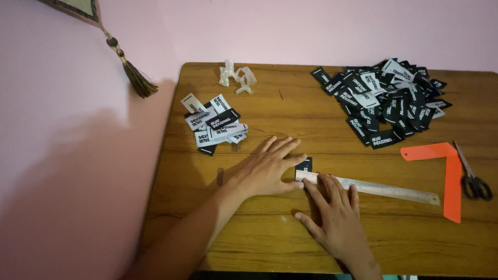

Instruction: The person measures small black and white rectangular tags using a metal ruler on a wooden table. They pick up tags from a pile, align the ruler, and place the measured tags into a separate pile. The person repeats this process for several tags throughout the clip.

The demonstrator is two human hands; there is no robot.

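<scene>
Steel ruler (381, 189) under flat hands (303, 194)

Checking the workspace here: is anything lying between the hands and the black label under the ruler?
Nothing visible does. The left hand and right hand both already press on the metal ruler, which lies across the black label.

We seem to be in a home: pink walls (78, 155), a tassel (136, 78) hanging upper left, a wooden table (259, 243) used for craftwork.
</scene>
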